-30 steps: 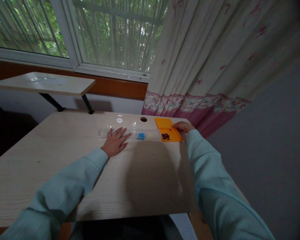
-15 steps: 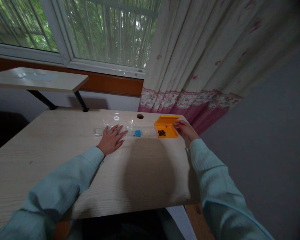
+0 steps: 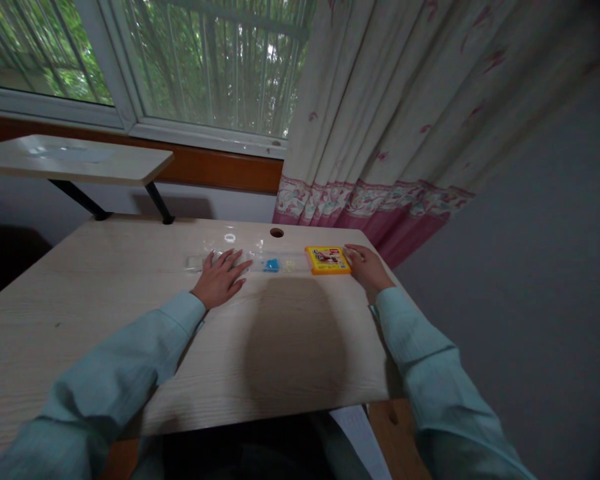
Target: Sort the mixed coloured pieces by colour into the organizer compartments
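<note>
A small orange box lies closed at the far right of the wooden desk, a printed label on its lid. My right hand rests against the box's right edge, fingers curled on it. A long clear plastic tray runs left from the box, holding blue pieces and pale pieces. My left hand lies flat with fingers spread on the tray's left part.
A cable hole sits in the desk behind the tray. A raised side shelf stands at the back left under the window. A flowered curtain hangs past the desk's right edge.
The orange box's lid was open and lying back, showing dark pieces inside; it swung up and now lies shut. My right hand followed it to the box's right edge. The left hand stayed.
</note>
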Tool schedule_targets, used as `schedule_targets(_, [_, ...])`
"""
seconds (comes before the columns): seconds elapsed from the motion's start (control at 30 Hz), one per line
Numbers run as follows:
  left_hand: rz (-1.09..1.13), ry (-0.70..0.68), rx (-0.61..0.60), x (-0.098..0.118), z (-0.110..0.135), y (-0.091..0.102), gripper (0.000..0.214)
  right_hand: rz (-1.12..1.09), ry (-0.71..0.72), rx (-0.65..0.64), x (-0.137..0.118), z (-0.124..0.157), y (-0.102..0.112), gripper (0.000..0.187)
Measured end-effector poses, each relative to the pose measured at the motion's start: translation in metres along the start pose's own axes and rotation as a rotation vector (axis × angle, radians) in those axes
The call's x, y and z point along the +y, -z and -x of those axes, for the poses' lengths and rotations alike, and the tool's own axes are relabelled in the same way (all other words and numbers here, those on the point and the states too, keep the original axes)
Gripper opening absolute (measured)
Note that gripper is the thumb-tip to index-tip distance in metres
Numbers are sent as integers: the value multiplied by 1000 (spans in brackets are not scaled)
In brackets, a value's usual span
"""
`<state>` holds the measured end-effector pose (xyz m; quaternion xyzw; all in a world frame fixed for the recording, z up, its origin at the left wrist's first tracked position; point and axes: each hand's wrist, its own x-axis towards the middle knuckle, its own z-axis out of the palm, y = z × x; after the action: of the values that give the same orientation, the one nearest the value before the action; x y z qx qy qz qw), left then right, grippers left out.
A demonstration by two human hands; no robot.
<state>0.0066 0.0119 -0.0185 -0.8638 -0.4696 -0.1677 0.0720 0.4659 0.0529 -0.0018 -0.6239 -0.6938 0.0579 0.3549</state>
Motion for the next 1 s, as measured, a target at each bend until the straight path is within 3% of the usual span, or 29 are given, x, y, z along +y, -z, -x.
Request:
schedule_targets(0.13, [-2, -2, -2, 1, 0, 1, 50, 249, 161, -140, -34, 10, -21, 51])
schedule_targets(0.33, [11, -5, 4, 0, 0, -1, 51, 477, 113, -288, -45, 21, -39, 54])
schedule_targets(0.47, [9, -12, 15, -1, -1, -2, 50, 504, 117, -278, -52, 21, -31, 52])
schedule_targets(0.6, [20, -15, 20, 0, -1, -1, 50, 468, 267, -196, -74, 17, -28, 51])
schedule_targets(0.77, [6, -8, 9, 1, -1, -1, 54, 375, 449, -416, -102, 4, -47, 66])
schedule_targets(1.0, [9, -5, 1, 1, -1, -1, 54, 366, 403, -519, -113, -20, -62, 74])
